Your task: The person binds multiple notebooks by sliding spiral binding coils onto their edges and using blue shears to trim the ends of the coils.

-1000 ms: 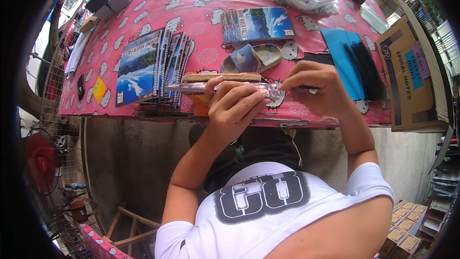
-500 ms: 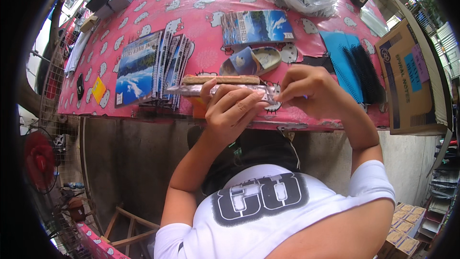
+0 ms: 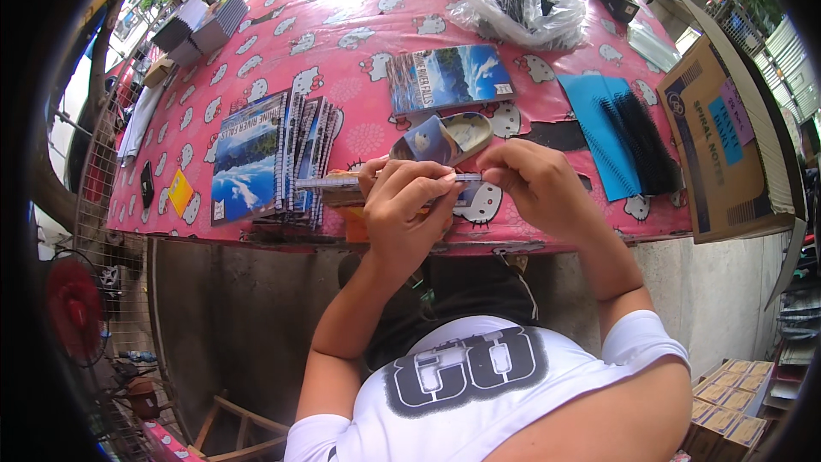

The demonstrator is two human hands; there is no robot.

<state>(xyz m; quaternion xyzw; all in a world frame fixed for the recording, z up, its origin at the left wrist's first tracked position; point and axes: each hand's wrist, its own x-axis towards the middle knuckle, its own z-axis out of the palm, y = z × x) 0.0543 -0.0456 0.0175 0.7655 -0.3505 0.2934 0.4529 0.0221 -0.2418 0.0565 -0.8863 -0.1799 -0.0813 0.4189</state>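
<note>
My left hand (image 3: 409,201) is closed around a spiral notebook (image 3: 329,182), held nearly edge-on above the table's near edge. The coil runs along its upper edge. At the right end of that coil, my right hand (image 3: 534,184) pinches with thumb and fingertips; whatever lies between them is too small to make out. Just beyond the hands rests a slipper-shaped thing (image 3: 436,139) with a blue band. Left of my left hand stand several spiral notebooks (image 3: 248,158) with blue sky-and-water covers. Farther back is a stack of similar covered pages (image 3: 449,79).
On the pink patterned table (image 3: 342,77), black coils (image 3: 637,145) lie over blue sheets (image 3: 590,107) at right. A cardboard box (image 3: 714,145) stands at the right edge. A clear plastic bag (image 3: 522,4) and stacked notebooks (image 3: 218,24) are at the back. A yellow card (image 3: 180,192) lies left.
The notebook has tilted, so its coil edge shows more plainly, and the brown strip above it is no longer visible. My right hand has moved slightly left and down, still pinching. The view has shifted slightly.
</note>
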